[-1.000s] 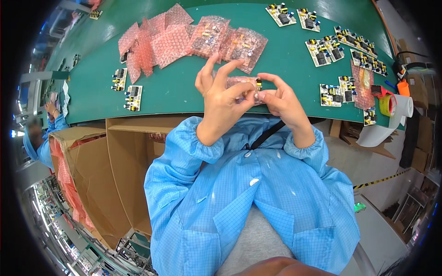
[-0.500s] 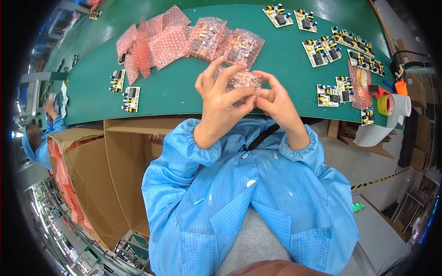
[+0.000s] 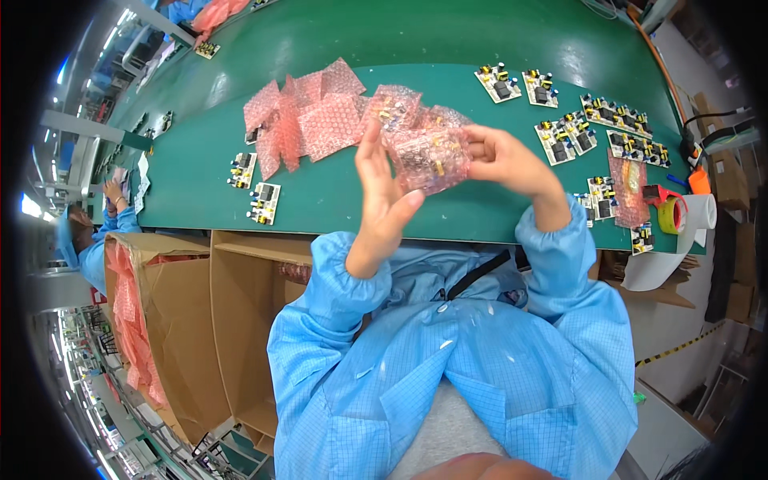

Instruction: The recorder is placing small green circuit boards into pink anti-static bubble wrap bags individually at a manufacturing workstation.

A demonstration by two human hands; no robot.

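Observation:
A pink bubble-wrap pouch (image 3: 428,162) with a circuit board showing through it is up above the near part of the green table. My right hand (image 3: 508,164) grips its right edge between thumb and fingers. At the pouch's left side, my left hand (image 3: 380,196) is open, its fingers stretched away from me and its thumb pointing right near the lower corner. Behind it lie another wrapped board (image 3: 394,106) and a pile of pink bubble-wrap pouches (image 3: 330,126).
Two bare circuit boards (image 3: 264,203) lie at left, several more boards (image 3: 616,116) at right. A yellow tape roll (image 3: 670,214) sits by a white roll (image 3: 700,212). Cardboard boxes (image 3: 172,320) stand below the table's front edge. A co-worker in blue (image 3: 96,248) is at far left.
The wrapped board has been raised and turned, and its face shows more. My left fingers have opened from their pinch, while my right hand has moved to the pouch's right edge. The view has shifted.

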